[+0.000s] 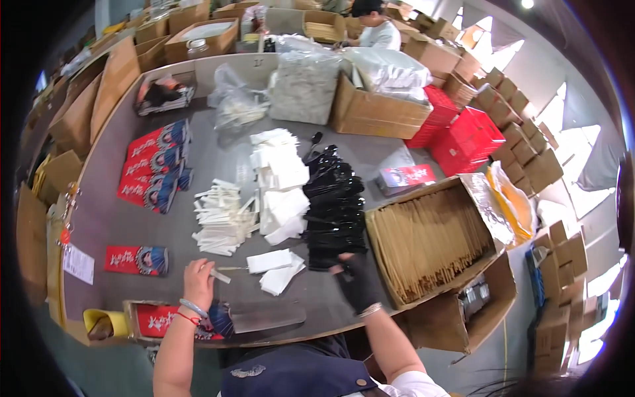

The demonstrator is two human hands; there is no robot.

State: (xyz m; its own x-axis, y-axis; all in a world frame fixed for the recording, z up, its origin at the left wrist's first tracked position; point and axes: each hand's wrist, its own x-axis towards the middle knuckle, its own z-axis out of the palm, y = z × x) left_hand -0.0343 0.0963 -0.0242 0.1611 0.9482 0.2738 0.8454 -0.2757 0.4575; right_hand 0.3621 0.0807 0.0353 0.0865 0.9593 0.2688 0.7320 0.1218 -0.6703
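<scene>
My left hand [199,282], with a bangle and red cord at the wrist, pinches a narrow white packet [221,276] over the table. Beside it lie two folded white napkins [269,261]. My right hand [357,283] wears a black fingerless glove and reaches the near end of a row of shiny black plastic cutlery [334,205]; its fingertips touch the lowest pieces, and whether they grip one is hidden. Left of that row are a stack of white napkins [281,175] and a heap of narrow white packets [223,218]. Under my left forearm lies a red printed pouch [156,320].
Red and blue pouches [153,165] lie at the left, one single pouch [136,260] nearer. At right stands a carton of brown sleeves [430,238]. Red baskets [463,135], a carton [380,109] and plastic bags [239,102] stand at the back; a co-worker [379,30] is beyond.
</scene>
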